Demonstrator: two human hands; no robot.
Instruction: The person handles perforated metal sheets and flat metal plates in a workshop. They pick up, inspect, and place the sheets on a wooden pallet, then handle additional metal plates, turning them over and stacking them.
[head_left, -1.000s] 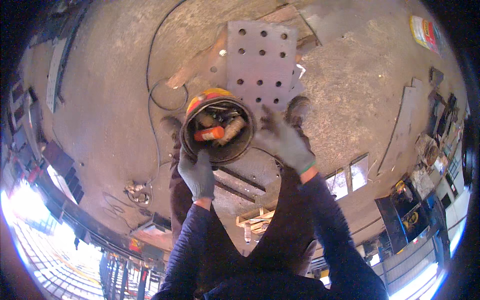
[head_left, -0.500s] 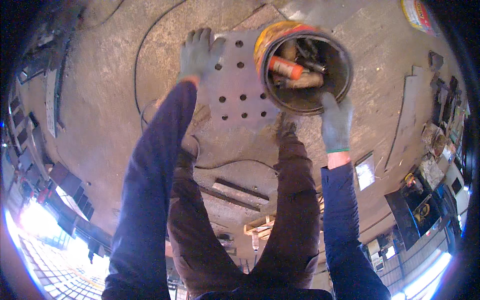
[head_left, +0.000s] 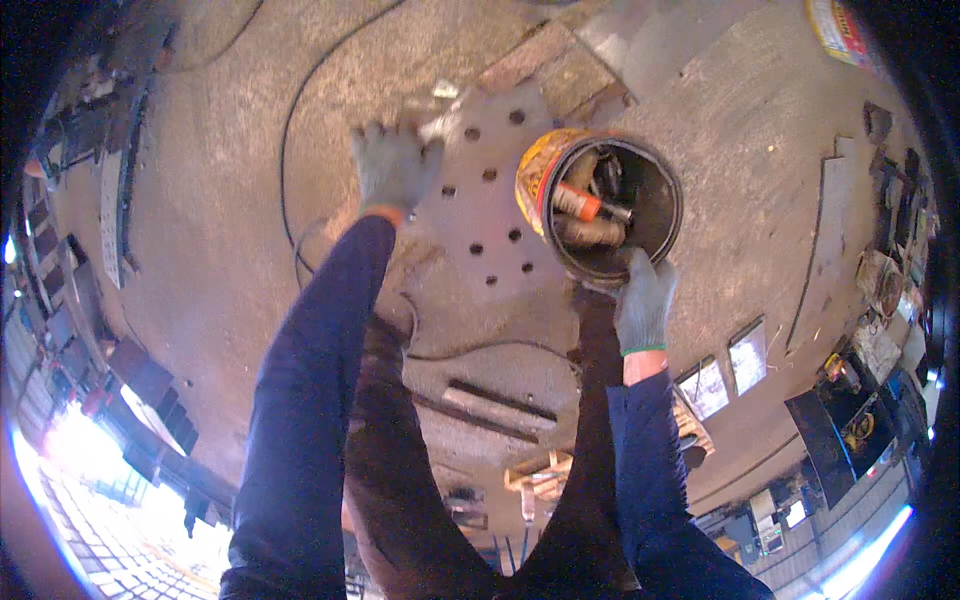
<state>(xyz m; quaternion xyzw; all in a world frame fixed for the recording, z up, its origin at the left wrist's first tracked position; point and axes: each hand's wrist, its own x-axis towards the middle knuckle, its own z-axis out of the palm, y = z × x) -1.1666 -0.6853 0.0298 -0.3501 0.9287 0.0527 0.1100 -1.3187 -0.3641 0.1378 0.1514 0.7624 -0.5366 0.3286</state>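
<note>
My right hand (head_left: 645, 308), in a grey glove with a green cuff, is closed on the near rim of a bucket (head_left: 537, 178). The bucket has a yellow and orange outside and a dark inside, and it tilts toward me. Inside lie a bottle with an orange top (head_left: 577, 202), a pale cylinder (head_left: 594, 232) and some dark pieces I cannot make out. My left hand (head_left: 390, 170), gloved too, has its fingers spread at the left edge of a grey metal plate (head_left: 462, 215) with several round holes. Whether it touches the plate is unclear. The bucket overlaps the plate's right side.
Rusty flat plates (head_left: 527, 68) lie beyond the holed plate. A dark cable (head_left: 284, 165) curves along the floor at left. Metal bars (head_left: 497, 402) lie between my legs. Another colourful bucket (head_left: 840, 35) stands far right, with long metal strips (head_left: 830, 215) nearer along the right side.
The bucket has come nearer to me and looks smaller and lower, my right hand still on its rim. The view has shifted, and the holed plate now appears turned. My left hand stays spread beside it.
</note>
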